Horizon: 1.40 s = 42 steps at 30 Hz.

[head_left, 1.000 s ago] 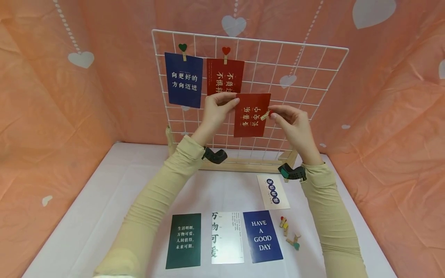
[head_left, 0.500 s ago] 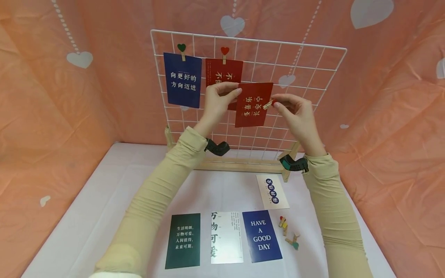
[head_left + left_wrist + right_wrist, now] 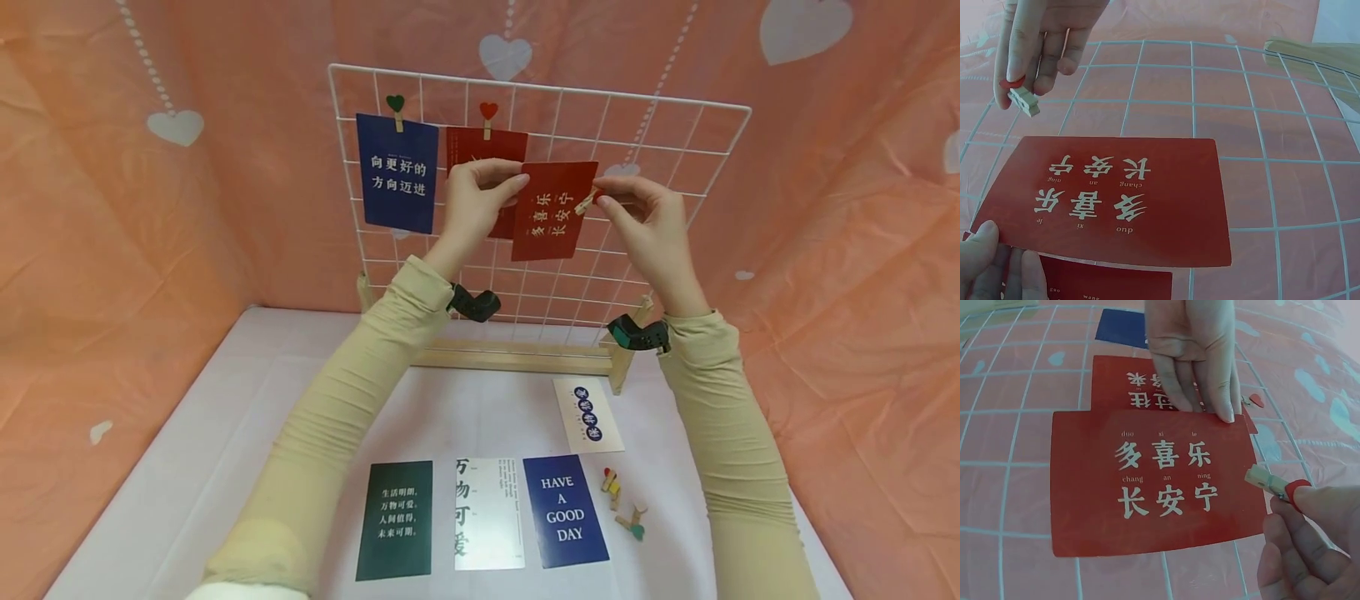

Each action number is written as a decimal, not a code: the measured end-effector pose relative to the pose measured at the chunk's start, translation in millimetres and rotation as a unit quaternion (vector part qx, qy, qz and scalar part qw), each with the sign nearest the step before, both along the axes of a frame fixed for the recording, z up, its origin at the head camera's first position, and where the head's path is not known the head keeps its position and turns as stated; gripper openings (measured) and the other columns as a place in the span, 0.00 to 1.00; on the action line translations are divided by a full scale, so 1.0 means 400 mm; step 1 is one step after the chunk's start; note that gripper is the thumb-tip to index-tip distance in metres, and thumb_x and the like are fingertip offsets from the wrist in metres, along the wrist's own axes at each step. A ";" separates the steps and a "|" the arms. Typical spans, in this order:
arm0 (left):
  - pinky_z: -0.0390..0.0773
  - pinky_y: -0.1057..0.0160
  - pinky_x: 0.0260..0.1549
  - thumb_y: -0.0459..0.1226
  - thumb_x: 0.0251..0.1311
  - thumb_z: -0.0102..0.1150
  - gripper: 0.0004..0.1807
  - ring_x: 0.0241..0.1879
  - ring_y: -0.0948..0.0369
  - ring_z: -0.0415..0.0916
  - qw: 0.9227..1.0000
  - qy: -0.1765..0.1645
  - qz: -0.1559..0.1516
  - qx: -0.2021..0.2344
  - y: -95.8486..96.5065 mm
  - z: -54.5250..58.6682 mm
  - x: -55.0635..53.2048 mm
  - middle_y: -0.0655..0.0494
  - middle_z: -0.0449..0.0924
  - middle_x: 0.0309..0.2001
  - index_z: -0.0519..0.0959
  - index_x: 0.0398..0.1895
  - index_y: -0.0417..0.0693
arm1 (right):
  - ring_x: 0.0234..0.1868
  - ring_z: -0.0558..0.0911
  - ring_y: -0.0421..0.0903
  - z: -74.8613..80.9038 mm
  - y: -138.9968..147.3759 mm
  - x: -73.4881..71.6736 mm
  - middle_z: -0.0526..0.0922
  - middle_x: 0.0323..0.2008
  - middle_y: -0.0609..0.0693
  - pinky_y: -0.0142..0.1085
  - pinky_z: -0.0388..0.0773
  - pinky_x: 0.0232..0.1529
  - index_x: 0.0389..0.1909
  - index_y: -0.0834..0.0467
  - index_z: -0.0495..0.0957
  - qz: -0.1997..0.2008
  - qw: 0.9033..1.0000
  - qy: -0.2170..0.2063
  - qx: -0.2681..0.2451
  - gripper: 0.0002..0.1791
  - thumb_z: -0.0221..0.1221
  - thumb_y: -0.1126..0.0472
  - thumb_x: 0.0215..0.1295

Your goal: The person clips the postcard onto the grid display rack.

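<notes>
My left hand (image 3: 480, 196) pinches a red card (image 3: 551, 237) with pale lettering by its upper left edge, in front of the white wire grid. In my right hand (image 3: 648, 221) a small wooden clothespin (image 3: 1266, 480) with a red heart is pinched between thumb and fingers, close to the card's right edge. The left wrist view shows that clothespin (image 3: 1024, 100) apart from the card (image 3: 1185, 206). Behind my left hand hangs another red card (image 3: 487, 143), partly hidden, held on the grid by a red-heart clothespin (image 3: 488, 117). Beside it a blue card (image 3: 397, 204) hangs from a green-heart clothespin (image 3: 396, 108).
The wire grid (image 3: 652, 98) stands in a wooden base (image 3: 510, 358). On the table lie a green card (image 3: 395, 558), a white card (image 3: 491, 521), a blue English card (image 3: 562, 500) and a cream card (image 3: 573, 433). Several loose clothespins (image 3: 636, 529) lie at their right.
Both hands have risen along the grid and shifted slightly right, carrying the red card and the clothespin up together. The hanging cards and those on the table stay put.
</notes>
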<state>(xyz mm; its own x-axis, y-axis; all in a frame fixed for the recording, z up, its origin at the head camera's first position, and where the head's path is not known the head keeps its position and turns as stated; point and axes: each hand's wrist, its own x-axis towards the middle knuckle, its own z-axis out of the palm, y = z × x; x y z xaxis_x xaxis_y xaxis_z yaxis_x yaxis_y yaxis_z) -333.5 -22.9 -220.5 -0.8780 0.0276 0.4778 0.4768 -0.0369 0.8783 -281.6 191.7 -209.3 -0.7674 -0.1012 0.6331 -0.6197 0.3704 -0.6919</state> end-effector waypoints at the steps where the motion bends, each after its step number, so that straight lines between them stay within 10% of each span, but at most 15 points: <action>1: 0.81 0.65 0.40 0.31 0.59 0.63 0.12 0.37 0.55 0.81 1.000 0.001 0.001 0.001 0.001 0.001 0.000 0.46 0.83 0.40 0.82 0.46 0.35 | 0.42 0.80 0.39 -0.001 0.003 -0.012 0.82 0.44 0.56 0.29 0.77 0.47 0.48 0.69 0.80 -0.003 1.000 0.005 0.004 0.12 0.58 0.69 0.66; 35: 0.81 0.67 0.39 0.30 0.58 0.64 0.12 0.38 0.58 0.81 1.000 0.015 0.015 0.008 0.025 0.049 -0.012 0.46 0.84 0.39 0.83 0.45 0.36 | 0.43 0.78 0.43 0.099 -0.052 -0.010 0.81 0.44 0.57 0.30 0.73 0.45 0.46 0.70 0.79 -0.004 0.999 0.035 -0.002 0.10 0.53 0.72 0.68; 42: 0.81 0.68 0.39 0.31 0.58 0.64 0.11 0.39 0.59 0.80 1.000 0.018 0.024 -0.001 0.030 0.054 -0.011 0.47 0.84 0.40 0.84 0.44 0.37 | 0.42 0.79 0.45 0.097 -0.030 -0.061 0.82 0.43 0.56 0.31 0.74 0.46 0.46 0.68 0.80 0.002 0.998 0.052 -0.029 0.10 0.54 0.71 0.67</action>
<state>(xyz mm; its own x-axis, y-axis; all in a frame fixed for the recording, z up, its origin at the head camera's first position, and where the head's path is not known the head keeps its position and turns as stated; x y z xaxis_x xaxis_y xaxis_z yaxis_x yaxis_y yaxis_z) -338.0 -11.0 -198.9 -0.8610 -0.0131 0.5084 0.5086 -0.0121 0.8609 -306.0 179.9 -170.7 -0.6973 -0.0654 0.7138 -0.6905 0.3289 -0.6443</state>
